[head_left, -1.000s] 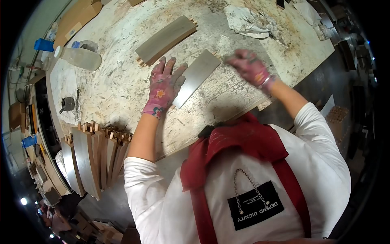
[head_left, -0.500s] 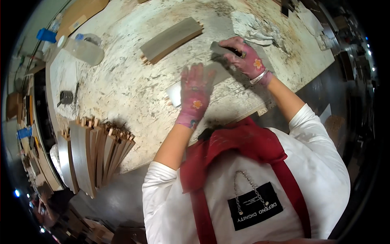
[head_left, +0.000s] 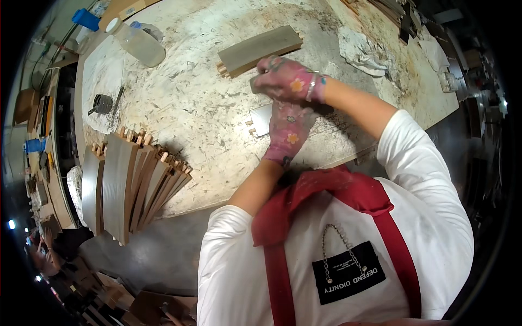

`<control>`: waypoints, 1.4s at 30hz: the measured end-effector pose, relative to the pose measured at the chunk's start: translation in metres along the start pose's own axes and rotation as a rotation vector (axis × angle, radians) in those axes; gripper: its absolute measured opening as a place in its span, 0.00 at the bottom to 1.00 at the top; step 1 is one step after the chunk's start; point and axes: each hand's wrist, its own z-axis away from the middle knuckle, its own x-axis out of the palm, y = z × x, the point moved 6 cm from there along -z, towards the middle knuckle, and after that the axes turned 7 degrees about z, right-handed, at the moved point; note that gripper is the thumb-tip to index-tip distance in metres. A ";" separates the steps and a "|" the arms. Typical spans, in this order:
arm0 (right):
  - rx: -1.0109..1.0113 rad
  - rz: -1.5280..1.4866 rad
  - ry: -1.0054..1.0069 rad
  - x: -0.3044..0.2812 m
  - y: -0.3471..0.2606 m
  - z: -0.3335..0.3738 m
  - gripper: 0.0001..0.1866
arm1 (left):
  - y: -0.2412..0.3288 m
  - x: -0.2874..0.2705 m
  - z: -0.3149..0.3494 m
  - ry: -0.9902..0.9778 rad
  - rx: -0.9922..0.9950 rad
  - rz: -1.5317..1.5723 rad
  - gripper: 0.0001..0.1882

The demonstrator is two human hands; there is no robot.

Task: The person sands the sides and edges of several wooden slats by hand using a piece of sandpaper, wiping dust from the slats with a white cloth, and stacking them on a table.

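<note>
My left hand (head_left: pixel 291 127), in a pink flowered glove, lies over a short grey wooden slat (head_left: pixel 262 120) on the table. Dowel pegs stick out of the slat's left end; its right part is covered. The left fingers are hidden beneath my right hand (head_left: pixel 291 80), which crosses over them in a matching glove. Its fingers are curled round a small dark grey block (head_left: pixel 254 84), of which only an end shows. Just beyond lies a second grey slat (head_left: pixel 261 50), curved, with brown edges and pegs at its ends.
Several pegged slats (head_left: pixel 117 185) lean together at the table's near left edge. Behind them sit a dark coil (head_left: pixel 101 104) and a bottle of cloudy liquid (head_left: pixel 138 44). A crumpled white cloth (head_left: pixel 361 57) lies at the right of the stained table (head_left: pixel 206 157).
My right hand has swung left with the dark grey block, from the right of the slat to above my left hand. The whole view has shifted slightly.
</note>
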 end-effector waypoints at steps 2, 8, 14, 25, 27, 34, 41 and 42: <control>0.112 -0.214 0.192 -0.015 0.022 0.022 0.14 | 0.002 -0.010 0.002 0.172 0.100 -0.033 0.20; 0.318 -0.541 0.431 -0.062 0.063 0.109 0.19 | -0.004 -0.071 -0.030 -0.504 -0.024 0.373 0.26; 0.871 -0.822 0.627 -0.021 0.097 0.189 0.21 | -0.019 -0.076 -0.040 -0.148 0.094 0.062 0.32; 0.820 -0.329 0.309 0.001 0.017 0.160 0.22 | -0.023 -0.054 -0.019 0.033 0.116 -0.052 0.35; 0.611 -0.181 0.232 0.001 0.009 0.180 0.21 | -0.021 -0.055 -0.018 0.030 0.093 -0.036 0.34; 0.373 -0.321 0.351 -0.032 -0.005 0.110 0.15 | 0.000 -0.023 0.019 0.105 0.172 0.080 0.32; -0.008 -0.130 -0.198 0.017 -0.063 -0.005 0.13 | -0.002 -0.030 0.022 0.275 0.105 0.145 0.25; -0.165 -0.087 -0.096 0.022 -0.058 -0.008 0.13 | -0.005 -0.024 0.022 0.159 0.061 0.189 0.23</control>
